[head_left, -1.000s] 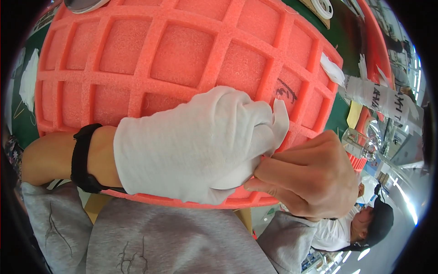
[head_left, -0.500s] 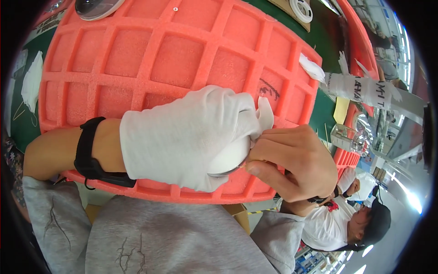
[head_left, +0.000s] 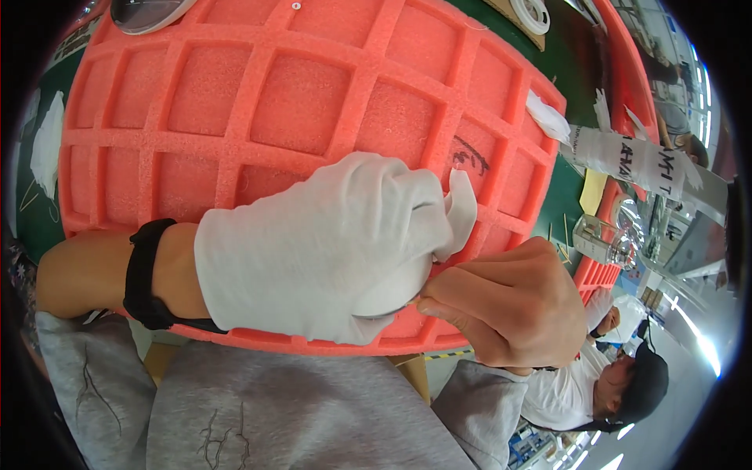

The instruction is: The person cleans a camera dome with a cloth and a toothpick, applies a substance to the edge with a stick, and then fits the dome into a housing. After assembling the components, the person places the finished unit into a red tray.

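My left hand (head_left: 329, 243), in a white glove, is closed around a round, smooth white piece (head_left: 397, 288) with a shiny, dark lower edge. Most of that piece is hidden under the glove. Bare and bent at the fingers, my right hand (head_left: 513, 301) pinches at the right edge of the piece; whether something small is between its fingertips cannot be made out. A loose glove fingertip (head_left: 460, 215) sticks up beside the left fingers. Both hands are above a red foam tray (head_left: 356, 98) with square pockets.
A round glassy disc (head_left: 149, 12) lies at the tray's far left. White cloth (head_left: 548, 117) rests on its right corner, beside a tape-wrapped metal arm (head_left: 627, 160). Farther right are a clear bottle (head_left: 599, 239) and thin sticks. A person in a black cap (head_left: 644, 380) works at right.
Both hands have shifted slightly down in the picture. My right hand has turned knuckles-up, its fingertips sliding a little lower along the piece's edge. The view has moved slightly.
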Action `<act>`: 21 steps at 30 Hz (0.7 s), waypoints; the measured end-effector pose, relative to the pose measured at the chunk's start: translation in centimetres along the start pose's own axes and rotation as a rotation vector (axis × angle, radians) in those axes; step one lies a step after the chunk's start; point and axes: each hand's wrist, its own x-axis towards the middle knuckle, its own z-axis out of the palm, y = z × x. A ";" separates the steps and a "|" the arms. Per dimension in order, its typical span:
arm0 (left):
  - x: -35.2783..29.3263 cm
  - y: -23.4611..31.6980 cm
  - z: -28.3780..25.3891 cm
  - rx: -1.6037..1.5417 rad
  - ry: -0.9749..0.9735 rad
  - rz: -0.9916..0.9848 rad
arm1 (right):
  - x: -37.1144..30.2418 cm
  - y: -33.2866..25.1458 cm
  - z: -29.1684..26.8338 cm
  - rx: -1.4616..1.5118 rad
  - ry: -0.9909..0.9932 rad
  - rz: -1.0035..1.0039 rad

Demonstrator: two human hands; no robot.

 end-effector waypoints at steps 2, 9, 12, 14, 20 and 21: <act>0.0 0.0 0.3 -0.036 0.011 -0.010 | 0.2 0.2 -0.4 0.047 -0.092 0.018; -0.7 0.6 0.1 0.027 0.060 -0.070 | 1.8 0.6 -0.7 0.072 -0.184 -0.042; 0.7 0.8 0.3 -0.071 0.117 -0.035 | 1.0 -0.2 -1.8 0.042 -0.205 0.009; 0.1 0.7 0.5 -0.056 0.121 -0.074 | 1.7 0.5 -1.3 0.056 -0.222 -0.037; -0.2 0.8 1.1 -0.080 0.171 -0.124 | 1.5 0.9 -1.0 0.058 -0.223 -0.047; -0.2 0.8 1.1 -0.080 0.169 -0.120 | 1.5 0.8 -1.0 0.048 -0.224 -0.047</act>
